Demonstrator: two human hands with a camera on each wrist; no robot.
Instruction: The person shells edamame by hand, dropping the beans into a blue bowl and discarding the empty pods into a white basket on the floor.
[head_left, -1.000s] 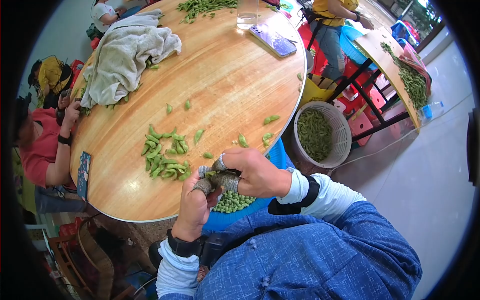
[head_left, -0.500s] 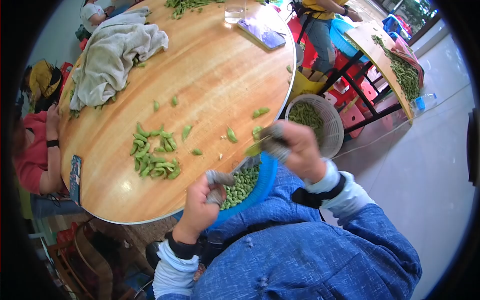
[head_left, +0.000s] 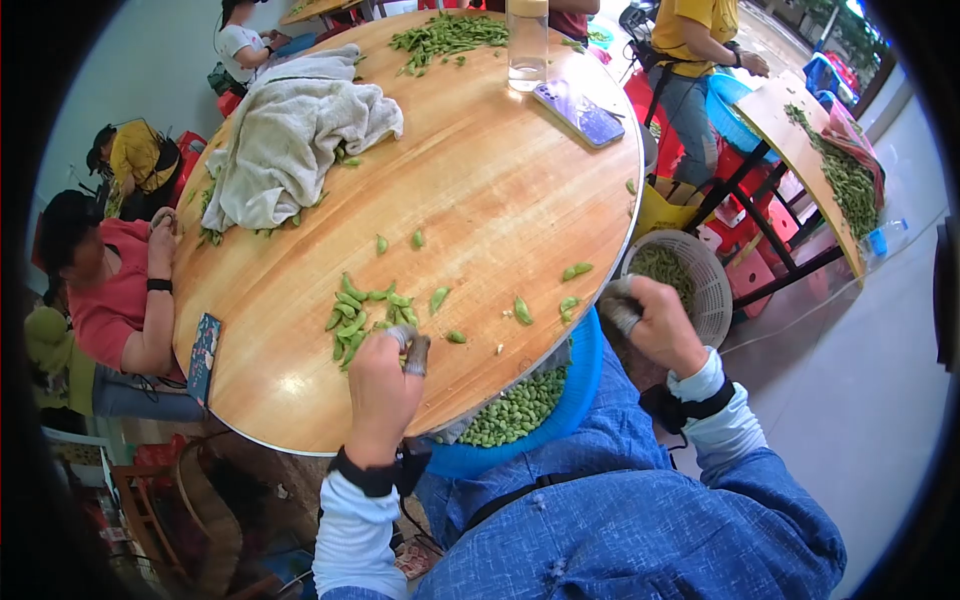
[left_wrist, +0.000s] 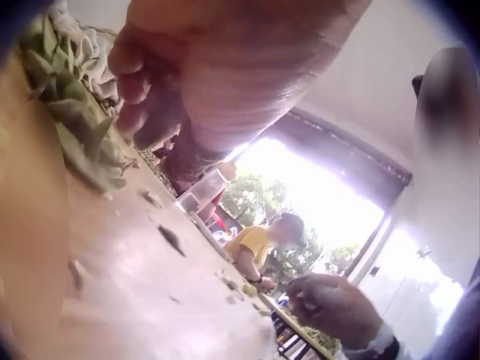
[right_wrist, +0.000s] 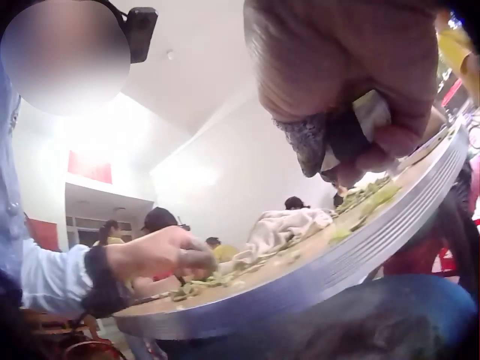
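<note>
The left hand has moved to the green pods.

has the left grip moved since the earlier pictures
Yes: against the table, the left grip has shifted left, away from the blue basin, towards the pile of green pods.

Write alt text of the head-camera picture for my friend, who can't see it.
A person's left hand is at a small pile of green pods on a wooden table; the right hand is beside the table's edge. A blue basin of shelled green beans sits below.
</note>
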